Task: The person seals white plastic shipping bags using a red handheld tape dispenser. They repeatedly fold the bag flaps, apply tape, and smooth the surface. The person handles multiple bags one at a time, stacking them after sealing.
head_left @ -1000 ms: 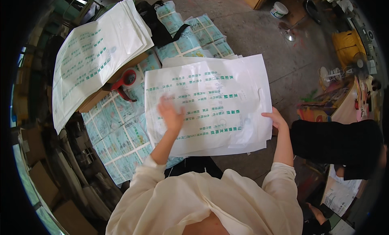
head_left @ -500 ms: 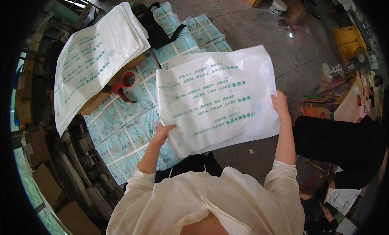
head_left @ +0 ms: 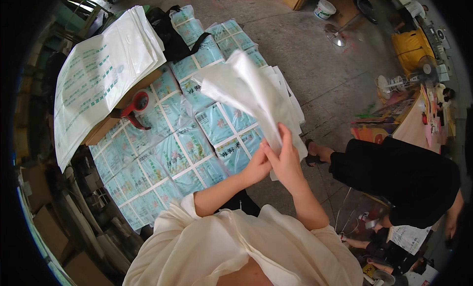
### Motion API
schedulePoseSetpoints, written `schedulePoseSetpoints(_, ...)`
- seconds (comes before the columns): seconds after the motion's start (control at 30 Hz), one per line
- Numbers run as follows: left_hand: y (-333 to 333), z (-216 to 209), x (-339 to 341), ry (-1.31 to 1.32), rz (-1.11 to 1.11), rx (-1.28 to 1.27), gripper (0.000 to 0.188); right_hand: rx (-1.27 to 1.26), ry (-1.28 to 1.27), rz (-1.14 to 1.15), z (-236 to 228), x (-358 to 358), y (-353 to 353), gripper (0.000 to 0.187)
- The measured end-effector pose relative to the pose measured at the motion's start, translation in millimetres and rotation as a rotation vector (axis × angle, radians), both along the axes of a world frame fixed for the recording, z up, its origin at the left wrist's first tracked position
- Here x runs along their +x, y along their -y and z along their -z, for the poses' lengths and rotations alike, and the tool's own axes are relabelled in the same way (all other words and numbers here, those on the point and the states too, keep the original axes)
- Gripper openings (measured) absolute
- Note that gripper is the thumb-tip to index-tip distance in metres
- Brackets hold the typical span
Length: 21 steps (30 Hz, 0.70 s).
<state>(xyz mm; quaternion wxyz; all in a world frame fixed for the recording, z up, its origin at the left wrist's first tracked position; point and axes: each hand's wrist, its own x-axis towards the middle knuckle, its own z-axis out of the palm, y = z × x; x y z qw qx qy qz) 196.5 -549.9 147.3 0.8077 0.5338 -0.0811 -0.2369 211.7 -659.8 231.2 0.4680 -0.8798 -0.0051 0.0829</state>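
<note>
A large white plastic bag [head_left: 253, 86] hangs bunched and folded over in front of me, its lower edge gripped in my right hand [head_left: 289, 166]. My left hand [head_left: 258, 165] is closed on the same edge, with its fingertips against the right hand. Part of the bag is hidden behind the right fingers. Beneath lie several pale blue plastic-wrapped packs [head_left: 185, 150] bound with white straps. To the left, a pile of white bags with green print [head_left: 98, 74] drapes over a cardboard box [head_left: 102, 130]. A red tape dispenser [head_left: 134, 110] rests beside that box.
A black bag [head_left: 172, 34] lies behind the packs. At right a person in black clothes [head_left: 394, 172] bends over, with another person below. A white bucket [head_left: 324, 10], a metal stand base [head_left: 336, 38] and a yellow sack [head_left: 414, 52] are on the far right floor.
The bag was spread flat between my hands and is now folded over and bunched. My hands have come together, the left moving right and the right moving left.
</note>
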Motion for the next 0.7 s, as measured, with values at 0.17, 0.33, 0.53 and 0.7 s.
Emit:
schedulePoseSetpoints(0.17,8,1,6,0.275,0.321,0.043,0.075,-0.249,0.006,0.267,41,37,48,0.032)
schedulePoseSetpoints(0.33,-26,12,30,0.198,0.223,0.207,0.051,-0.193,0.166,0.251,96,132,156,0.029)
schedulePoseSetpoints(0.53,-180,57,10,-0.145,-0.348,0.466,0.036,0.250,-0.224,0.249,184,227,239,0.041)
schedulePoseSetpoints(0.7,-273,65,-44,-0.284,-0.686,0.667,0.028,0.435,-0.715,0.156,299,251,246,0.054)
